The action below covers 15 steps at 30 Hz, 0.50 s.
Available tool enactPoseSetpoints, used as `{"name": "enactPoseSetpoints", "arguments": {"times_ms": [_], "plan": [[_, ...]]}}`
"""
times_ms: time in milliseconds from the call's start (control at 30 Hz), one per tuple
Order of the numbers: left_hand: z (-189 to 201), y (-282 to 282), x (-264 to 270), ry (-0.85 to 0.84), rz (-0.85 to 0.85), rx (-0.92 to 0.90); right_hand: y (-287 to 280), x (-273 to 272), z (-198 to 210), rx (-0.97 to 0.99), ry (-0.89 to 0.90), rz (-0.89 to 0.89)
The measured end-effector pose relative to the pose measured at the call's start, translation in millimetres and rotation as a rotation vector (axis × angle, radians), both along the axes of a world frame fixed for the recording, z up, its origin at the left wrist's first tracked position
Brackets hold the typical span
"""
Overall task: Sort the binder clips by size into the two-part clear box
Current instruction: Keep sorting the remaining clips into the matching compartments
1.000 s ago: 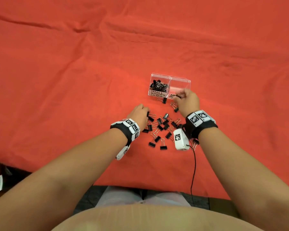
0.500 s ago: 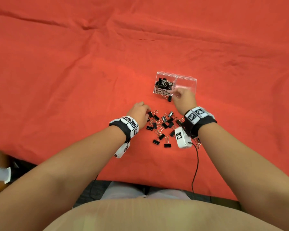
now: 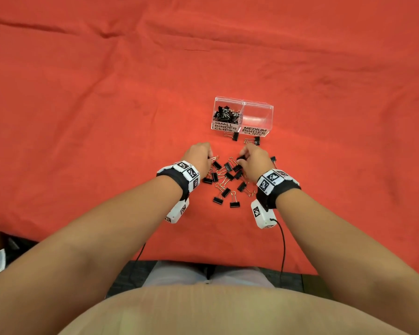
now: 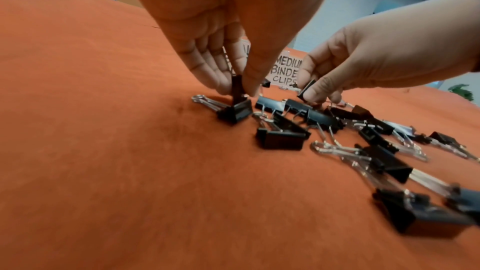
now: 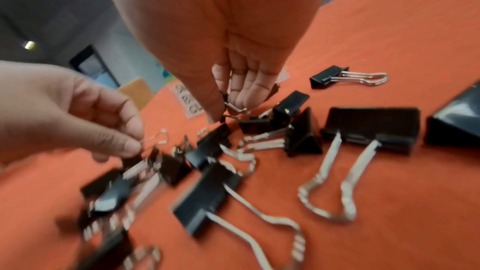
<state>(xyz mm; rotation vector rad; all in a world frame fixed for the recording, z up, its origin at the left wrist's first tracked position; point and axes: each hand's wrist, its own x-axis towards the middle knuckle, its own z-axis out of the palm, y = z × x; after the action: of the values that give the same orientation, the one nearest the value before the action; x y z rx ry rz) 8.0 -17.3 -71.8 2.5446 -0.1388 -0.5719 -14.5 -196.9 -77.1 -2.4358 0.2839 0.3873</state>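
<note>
My left hand [image 3: 198,155] and right hand [image 3: 254,159] each pinch a binder clip [image 4: 237,87]; the clear box [image 3: 243,102] lies straight ahead, nearer my right.

Both hands down in loose clip pile [image 3: 226,180] on red cloth [image 3: 107,117]. Left hand [image 3: 198,158] pinches a clip's wire handle; right hand [image 3: 254,160] pinches a black clip. Clear box [image 3: 243,117] beyond: small side holds clips, medium side looks bare. Two clips just before it.

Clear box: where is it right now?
In the head view the clear box sits on the red cloth beyond both hands, just past the loose clip pile, slightly right of centre.
</note>
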Motion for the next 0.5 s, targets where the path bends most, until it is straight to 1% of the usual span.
{"name": "enactPoseSetpoints", "arguments": {"times_ms": [67,133,167,233,267,333,433,500], "plan": [[3.7,-0.1,-0.5,0.001,0.061,-0.094,-5.3,0.5,2.9,0.083,-0.024,-0.071],[7.2,-1.6,-2.4,0.014,0.078,-0.164,-12.2,0.0,4.9,0.154,-0.006,-0.114],[8.6,-3.3,-3.9,0.031,0.061,-0.172,-15.0,-0.6,4.8,0.188,0.020,-0.126],[9.6,-8.4,-7.9,0.080,0.003,-0.129,-18.8,-3.6,4.2,0.232,0.086,-0.126],[8.1,-11.1,-9.8,0.103,-0.019,-0.091,-18.7,-5.5,4.2,0.221,0.110,-0.111],[2.7,-15.8,-13.3,0.117,-0.060,0.005,-14.5,-8.8,4.9,0.117,0.128,-0.049],[-5.1,-19.9,-15.6,0.066,-0.126,0.120,-1.1,-11.9,3.3,-0.046,0.099,0.069],[-7.2,-20.4,-16.4,0.048,-0.146,0.155,6.3,-13.2,-0.3,-0.115,0.088,0.101]]}}
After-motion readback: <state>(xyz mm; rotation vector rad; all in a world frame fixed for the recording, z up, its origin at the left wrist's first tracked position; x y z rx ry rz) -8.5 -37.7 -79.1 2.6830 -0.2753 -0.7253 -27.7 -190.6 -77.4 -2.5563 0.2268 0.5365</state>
